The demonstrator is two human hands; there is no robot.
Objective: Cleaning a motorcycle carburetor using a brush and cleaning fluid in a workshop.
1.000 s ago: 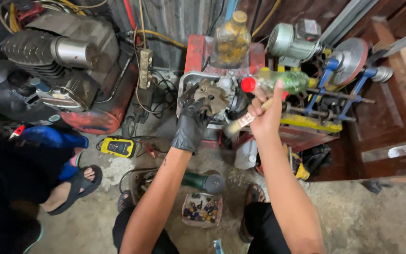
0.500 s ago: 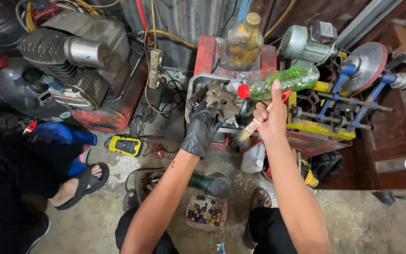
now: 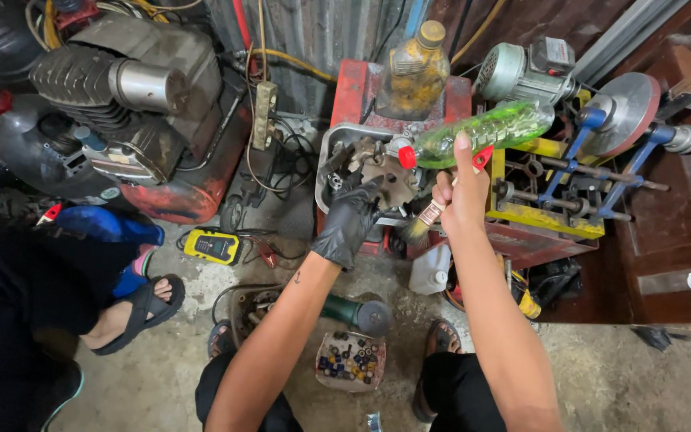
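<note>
Head view, left hand: the left hand [image 3: 351, 220] wears a black glove and closes its fingers on a grey metal part [image 3: 384, 172] above a metal tray [image 3: 323, 164]
Head view, right hand: the right hand [image 3: 459, 192] grips a green plastic bottle [image 3: 485, 128] with a red cap, lying tilted toward the part, and also keeps a small brush [image 3: 425, 220] in the same fist
Risk: I think the bottle may slip or pour beside the tray, because one hand carries two things
Packages: an amber bottle [image 3: 416, 72] stands behind the tray; a white jug [image 3: 429, 270] is on the floor below; a yellow meter [image 3: 212, 246] lies at left; a tub of small parts [image 3: 351, 360] is between the knees
</note>
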